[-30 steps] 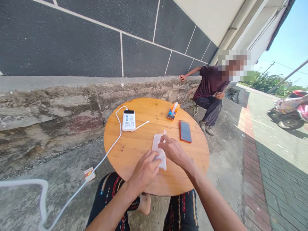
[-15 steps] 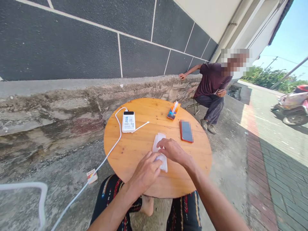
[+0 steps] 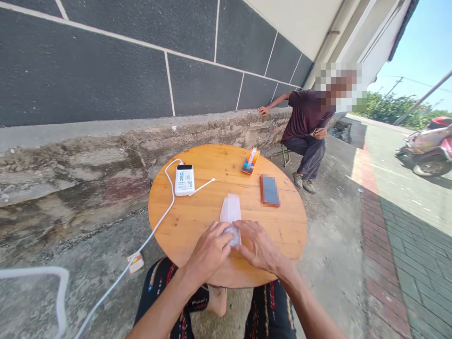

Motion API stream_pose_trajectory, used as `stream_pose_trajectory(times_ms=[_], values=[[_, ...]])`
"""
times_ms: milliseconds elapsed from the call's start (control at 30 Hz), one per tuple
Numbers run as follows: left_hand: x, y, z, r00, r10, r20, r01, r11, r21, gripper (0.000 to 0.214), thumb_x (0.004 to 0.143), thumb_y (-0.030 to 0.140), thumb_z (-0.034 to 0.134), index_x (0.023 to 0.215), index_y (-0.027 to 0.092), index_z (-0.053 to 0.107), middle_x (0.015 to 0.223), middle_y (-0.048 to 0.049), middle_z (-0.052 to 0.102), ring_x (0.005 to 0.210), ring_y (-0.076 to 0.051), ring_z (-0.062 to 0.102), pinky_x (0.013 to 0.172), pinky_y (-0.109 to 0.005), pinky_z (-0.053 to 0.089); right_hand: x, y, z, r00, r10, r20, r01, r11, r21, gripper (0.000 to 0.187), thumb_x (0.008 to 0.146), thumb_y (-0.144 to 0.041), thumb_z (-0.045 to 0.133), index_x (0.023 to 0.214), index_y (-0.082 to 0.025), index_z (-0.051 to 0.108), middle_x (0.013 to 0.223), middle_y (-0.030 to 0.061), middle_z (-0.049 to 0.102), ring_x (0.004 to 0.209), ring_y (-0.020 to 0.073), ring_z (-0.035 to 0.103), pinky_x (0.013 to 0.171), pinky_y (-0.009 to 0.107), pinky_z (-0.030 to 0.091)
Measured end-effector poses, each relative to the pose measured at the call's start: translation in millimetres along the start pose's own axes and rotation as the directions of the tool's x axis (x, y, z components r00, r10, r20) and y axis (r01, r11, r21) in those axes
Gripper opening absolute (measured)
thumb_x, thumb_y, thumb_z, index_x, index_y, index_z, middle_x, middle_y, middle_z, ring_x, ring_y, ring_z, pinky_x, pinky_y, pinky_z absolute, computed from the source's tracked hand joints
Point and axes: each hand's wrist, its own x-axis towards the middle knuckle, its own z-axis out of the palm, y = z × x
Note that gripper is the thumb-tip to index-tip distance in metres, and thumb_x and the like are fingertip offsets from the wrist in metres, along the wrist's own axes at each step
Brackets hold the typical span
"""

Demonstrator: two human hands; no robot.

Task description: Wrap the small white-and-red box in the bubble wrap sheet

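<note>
A thin whitish, partly see-through sheet point(image 3: 230, 208), tissue or soft plastic, lies lengthwise on the round wooden table point(image 3: 197, 160). The fingers of my left hand point(image 3: 212, 247) are bent together over its near left part and seem to grip it. On the opposite edge, my right hand point(image 3: 259, 247) has its fingertips touching the sheet, thumb and fingers apart. The near part of the sheet is creased and partly covered by my fingers.
A white power bank point(image 3: 184, 181) with a white cable point(image 3: 160, 221) sits left on the table. A phone point(image 3: 270, 190) and an orange-and-blue box point(image 3: 250, 161) lie to the right. One person point(image 3: 305, 117) sits beyond, against the wall. A small box point(image 3: 135, 262) lies on the ground.
My right hand has moved down toward me, from over the middle of the sheet to its near right edge. The sheet's far part is now uncovered. My left hand has shifted slightly.
</note>
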Motion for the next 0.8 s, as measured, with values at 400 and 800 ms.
stream_pose_trajectory(times_ms=[400, 800], values=[[0.7, 1.1, -2.6, 0.999, -0.041, 0.022, 0.042, 0.998, -0.044, 0.025, 0.083, 0.007, 0.046, 0.088, 0.022, 0.065, 0.112, -0.003, 0.058, 0.105, -0.018, 0.052, 0.092, -0.033, 0.045, 4.0, -3.6, 10.6, 0.999, 0.042, 0.007, -0.042, 0.998, -0.047, 0.048, 0.085, -0.029, 0.058, 0.131, -0.018, 0.048, 0.128, 0.0107, 0.058, 0.114, 0.0251, 0.053, 0.097, 0.042, 0.037], [2.8, 5.6, -12.0, 0.997, -0.056, 0.049, 0.062, 0.989, -0.131, 0.027, 0.08, 0.008, 0.05, 0.091, 0.023, 0.069, 0.111, -0.0038, 0.06, 0.104, -0.018, 0.056, 0.091, -0.032, 0.047, 2.8, -0.9, 10.6, 0.999, 0.038, -0.007, -0.037, 0.994, 0.105, 0.04, 0.085, -0.024, 0.059, 0.124, -0.018, 0.055, 0.122, 0.0113, 0.062, 0.112, 0.023, 0.057, 0.097, 0.038, 0.043]])
